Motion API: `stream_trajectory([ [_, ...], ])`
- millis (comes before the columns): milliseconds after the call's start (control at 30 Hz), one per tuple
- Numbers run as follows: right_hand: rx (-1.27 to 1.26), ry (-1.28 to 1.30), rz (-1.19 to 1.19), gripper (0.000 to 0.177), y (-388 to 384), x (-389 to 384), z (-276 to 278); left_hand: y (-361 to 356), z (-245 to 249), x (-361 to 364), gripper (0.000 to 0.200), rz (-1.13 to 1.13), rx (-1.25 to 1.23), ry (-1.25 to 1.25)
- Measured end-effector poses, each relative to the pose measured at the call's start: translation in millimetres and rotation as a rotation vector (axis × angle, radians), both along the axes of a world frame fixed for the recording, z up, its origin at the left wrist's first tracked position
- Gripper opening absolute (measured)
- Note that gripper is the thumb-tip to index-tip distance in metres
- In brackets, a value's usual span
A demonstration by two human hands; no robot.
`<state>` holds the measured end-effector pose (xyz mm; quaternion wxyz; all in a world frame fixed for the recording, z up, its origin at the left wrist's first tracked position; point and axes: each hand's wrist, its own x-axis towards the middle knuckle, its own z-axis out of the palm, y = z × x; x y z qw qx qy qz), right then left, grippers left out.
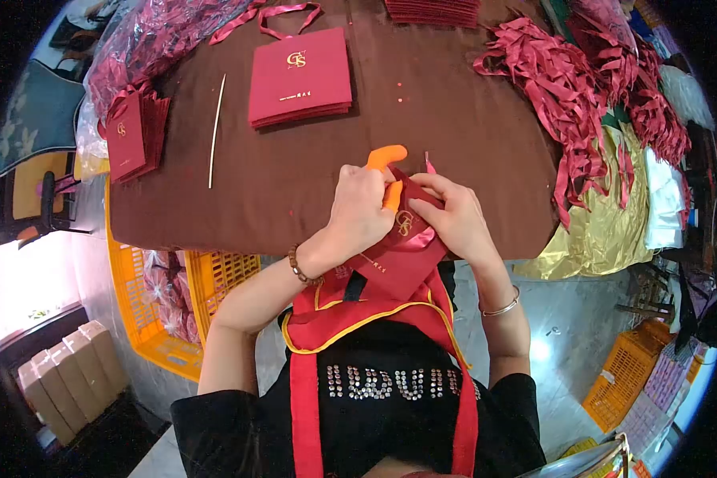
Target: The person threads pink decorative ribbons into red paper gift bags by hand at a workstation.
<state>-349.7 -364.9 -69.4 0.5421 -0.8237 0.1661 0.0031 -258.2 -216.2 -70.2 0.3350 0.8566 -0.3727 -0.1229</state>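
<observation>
Near the front edge of the brown-covered table [334,199], a small dark red paper bag [406,267] with gold lettering is held tilted. My left hand [362,209] is closed around an orange-handled tool [386,157] at the bag's upper left edge; the tool's working end is hidden. My right hand [456,219] grips the bag's upper right side, thumb on its front. A pink ribbon [424,237] lies across the bag's front. Farther back is a stack of larger red bags [300,76], the top one with a ribbon handle.
Small red bags [135,135] stand at the left, near a thin pale stick [216,131]. Red ribbons [554,95] are heaped at the right beside gold cloth [605,231]. Yellow crates [127,295] sit below the table's left edge; another red stack [432,11] is at the back.
</observation>
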Motion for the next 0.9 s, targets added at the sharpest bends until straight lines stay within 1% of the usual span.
stream_trajectory([
  [33, 0.001, -0.001, 0.001, 0.029, -1, 0, -2, 1, -1, 0, 0.038, 0.001, 0.001, -0.001],
  [100, 0.162, -0.015, -0.024, 0.029, -1, -1, -7, 5, -4, -1, 0.028, -0.019, -0.134, -0.068],
  [133, 0.163, -0.015, -0.024, 0.029, -1, -1, -6, 7, -3, 1, 0.028, -0.018, -0.134, -0.068],
  [200, 0.075, 0.025, -0.003, 0.030, 2, 1, -1, 12, 0, 7, 0.014, 0.126, -0.133, 0.147],
  [300, 0.151, 0.039, -0.047, 0.030, 3, 2, -1, 21, -12, 12, 0.012, 0.144, -0.158, 0.172],
  [333, 0.151, 0.041, -0.045, 0.030, 3, 2, -1, 21, -15, 10, 0.011, 0.156, -0.230, 0.145],
  [433, 0.153, 0.034, -0.032, 0.029, 0, 2, -2, 14, -8, 4, 0.010, 0.134, -0.306, 0.077],
  [567, 0.169, 0.031, -0.022, 0.029, 0, 2, -6, 10, -3, 2, 0.010, 0.084, -0.225, 0.034],
  [633, 0.167, 0.041, -0.023, 0.029, 1, 2, -6, 9, -2, 4, 0.007, 0.073, -0.183, 0.096],
  [767, 0.110, 0.020, -0.025, 0.029, 3, 1, 0, 7, -3, 3, 0.007, 0.082, -0.192, 0.072],
  [833, 0.093, 0.029, -0.022, 0.029, 4, 0, -1, 4, 5, 2, 0.038, 0.058, 0.029, 0.100],
  [867, 0.114, -0.022, -0.020, 0.030, 4, -2, -6, 4, -2, 2, 0.038, 0.059, 0.030, 0.100],
  [900, 0.134, -0.074, -0.020, 0.032, 5, -2, -9, 4, -13, 1, 0.040, -0.013, -0.033, -0.121],
])
